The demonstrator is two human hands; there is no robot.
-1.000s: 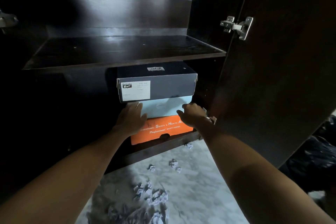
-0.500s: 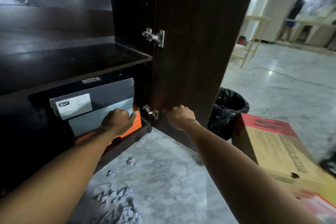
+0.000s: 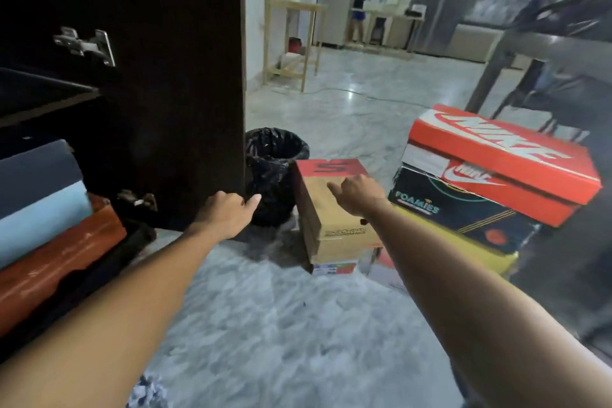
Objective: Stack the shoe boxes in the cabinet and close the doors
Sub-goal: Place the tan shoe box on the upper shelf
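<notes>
Tan Skechers box (image 3: 334, 209) under right hand (image 3: 357, 190), beside bin (image 3: 275, 175).

Black-lined waste bin (image 3: 276, 172) on marble floor (image 3: 298, 325); wooden table (image 3: 291, 40) and person (image 3: 361, 0) beyond.

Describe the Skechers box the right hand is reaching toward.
The Skechers box is tan cardboard with a red far end bearing a large S. Lid shut, it sits atop another box on the marble floor, between the black bin and the Nike stack. The right hand hovers over its lid; contact is unclear.
</notes>
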